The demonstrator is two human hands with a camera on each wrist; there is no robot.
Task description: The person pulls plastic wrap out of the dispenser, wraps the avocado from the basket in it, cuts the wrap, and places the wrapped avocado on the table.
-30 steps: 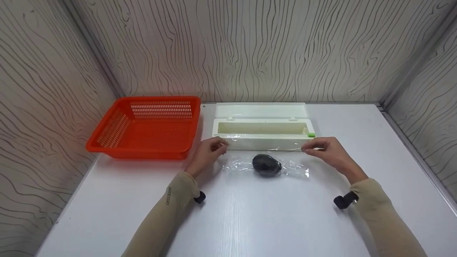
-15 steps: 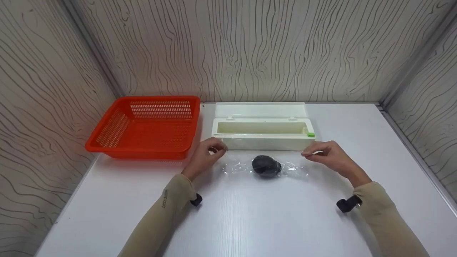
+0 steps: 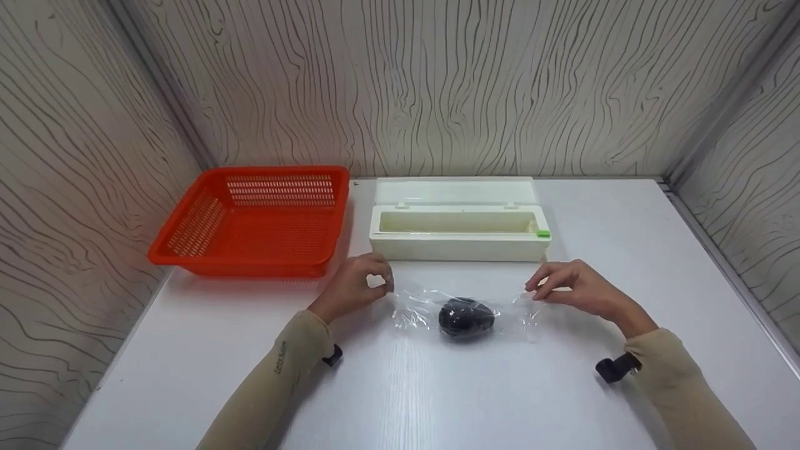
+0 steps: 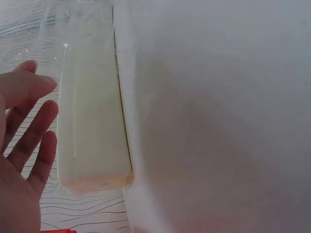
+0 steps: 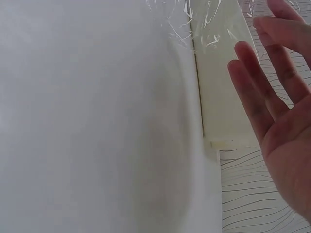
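A dark, egg-shaped avocado lies on the white table under clear cling film, which spreads crinkled to both sides of it. At the film's left end, the left hand pinches it between thumb and forefinger. The right hand pinches the opposite end at the upper corner. Both wrist views show thumb and forefinger together at the film, with the other fingers held loosely apart. Just behind the hands stands a white cling film dispenser with its lid raised.
A red plastic basket with slotted sides stands on the left of the table, close to the left hand. A green slider sits at the dispenser's right front edge. Wood-patterned panels enclose the back and sides.
Both hands have drawn the film away from the dispenser, toward the person. The avocado has shifted slightly nearer with it, and the dispenser's front face is now uncovered in the head view.
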